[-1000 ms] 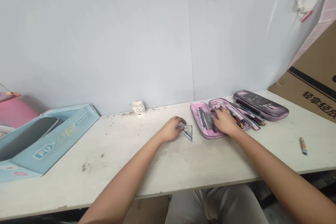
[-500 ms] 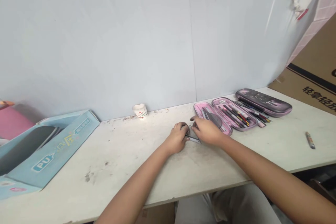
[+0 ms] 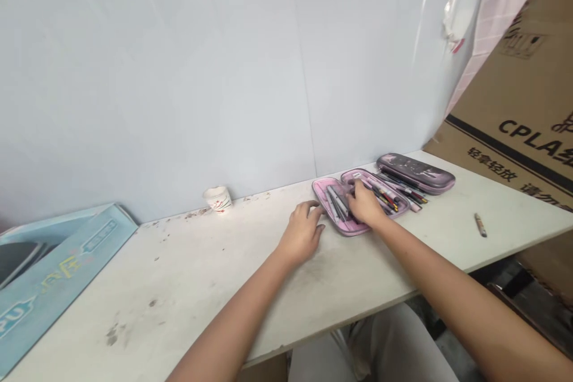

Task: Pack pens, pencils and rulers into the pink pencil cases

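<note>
My left hand (image 3: 304,230) rests on the table beside the left edge of an open pencil case (image 3: 356,230), fingers apart and curved, holding nothing I can see. My right hand (image 3: 366,206) reaches into that pink-lined case, its thumb and forefinger apart. Its fingertips are beside flat grey ruler-like pieces (image 3: 338,204) in the left half; some of the fingers are hidden. Several pens (image 3: 388,198) fill the right half of the case.
A closed dark pencil case (image 3: 416,173) lies behind more loose pens (image 3: 405,189). A short crayon-like stick (image 3: 480,225) lies to the right. A paper cup (image 3: 218,200) stands by the wall, a blue box (image 3: 67,274) at left, a large carton (image 3: 505,149) at right.
Both hands were together on a flat grey piece in front of the case. My right hand has moved into the case, and my left has let go. The view has turned right.
</note>
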Tool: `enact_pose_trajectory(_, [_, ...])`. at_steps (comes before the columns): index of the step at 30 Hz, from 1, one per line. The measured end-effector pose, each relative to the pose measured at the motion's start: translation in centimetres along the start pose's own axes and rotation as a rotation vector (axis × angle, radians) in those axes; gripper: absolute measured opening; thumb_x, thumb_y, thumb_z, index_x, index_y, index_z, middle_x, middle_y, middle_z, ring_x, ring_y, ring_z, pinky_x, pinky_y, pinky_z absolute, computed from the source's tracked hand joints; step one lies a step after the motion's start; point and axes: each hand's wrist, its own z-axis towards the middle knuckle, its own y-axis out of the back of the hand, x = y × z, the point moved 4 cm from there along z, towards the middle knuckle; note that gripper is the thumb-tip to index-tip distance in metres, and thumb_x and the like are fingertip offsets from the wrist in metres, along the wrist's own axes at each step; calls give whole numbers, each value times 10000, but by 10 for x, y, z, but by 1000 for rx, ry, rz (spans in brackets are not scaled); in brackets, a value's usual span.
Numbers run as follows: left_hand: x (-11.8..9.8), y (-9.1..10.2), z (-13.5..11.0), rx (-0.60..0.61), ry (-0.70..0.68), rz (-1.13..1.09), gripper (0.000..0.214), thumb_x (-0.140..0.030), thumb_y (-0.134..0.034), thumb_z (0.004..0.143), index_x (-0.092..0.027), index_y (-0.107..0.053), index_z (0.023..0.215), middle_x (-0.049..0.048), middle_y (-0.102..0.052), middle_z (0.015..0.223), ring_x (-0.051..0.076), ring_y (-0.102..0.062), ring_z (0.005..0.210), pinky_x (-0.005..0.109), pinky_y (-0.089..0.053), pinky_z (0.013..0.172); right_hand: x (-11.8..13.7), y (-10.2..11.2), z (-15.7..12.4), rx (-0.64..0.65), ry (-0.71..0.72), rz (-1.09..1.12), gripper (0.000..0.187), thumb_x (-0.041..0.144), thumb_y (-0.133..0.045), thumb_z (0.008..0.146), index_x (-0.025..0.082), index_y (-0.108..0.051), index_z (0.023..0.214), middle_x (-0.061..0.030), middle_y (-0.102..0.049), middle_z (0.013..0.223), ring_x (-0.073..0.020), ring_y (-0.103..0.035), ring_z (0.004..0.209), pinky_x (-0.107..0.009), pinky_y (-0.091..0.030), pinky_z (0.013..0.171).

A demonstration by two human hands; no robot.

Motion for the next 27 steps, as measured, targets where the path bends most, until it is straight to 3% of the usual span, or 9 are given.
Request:
enact_pose_trajectory(5, [-30, -17, 20, 75, -75, 13, 295, -251, -460, 831, -197, -488, 1120, 114, -432, 1221, 254, -400, 1145, 441, -369, 953, -24, 4, -3, -1, 16, -9, 315, 195, -454, 814, 112, -537, 1106, -161, -591, 1100, -221, -550, 1033, -287, -382, 851])
enact_pose_trajectory(10, [-56, -34, 42, 115, -149, 1, 294, -252, -430, 843, -175, -487, 1121, 128, -438, 1212, 247, -417, 1125, 437, -361, 954, -61, 41, -6, -66, 13, 2, 293, 217, -433, 828, 124, -574, 1067, -141, -591, 1081, -207, -535, 1029, -292, -365, 891])
enact_pose_trajectory(18, [-123, -69, 88, 191, -237, 113, 298, -191, -398, 828, -189, -490, 1112, 113, -454, 1200, 241, -428, 1101, 418, -376, 917, -133, 85, -25, -118, 2, 15, 236, 226, -431, 830, 145, -599, 975, -90, -629, 993, -189, -545, 970, -273, -386, 847])
enact_pose_trajectory(21, [-112, -64, 98, 198, -216, 243, 389, -93, -389, 773, -181, -478, 1142, 115, -446, 1229, 247, -418, 1127, 411, -362, 925, -149, 93, -28, -105, -16, -21, 238, 232, -419, 837, 150, -587, 984, -87, -630, 999, -189, -555, 961, -269, -389, 835])
enact_pose_trajectory(27, [-30, -27, 82, 275, 30, 492, 408, -86, -410, 735, -168, -504, 1124, 136, -476, 1205, 268, -452, 1096, 425, -368, 897, -136, 87, -21, -5, -66, -210, 279, 299, -341, 865, 154, -548, 983, -127, -649, 943, -252, -608, 890, -327, -420, 737])
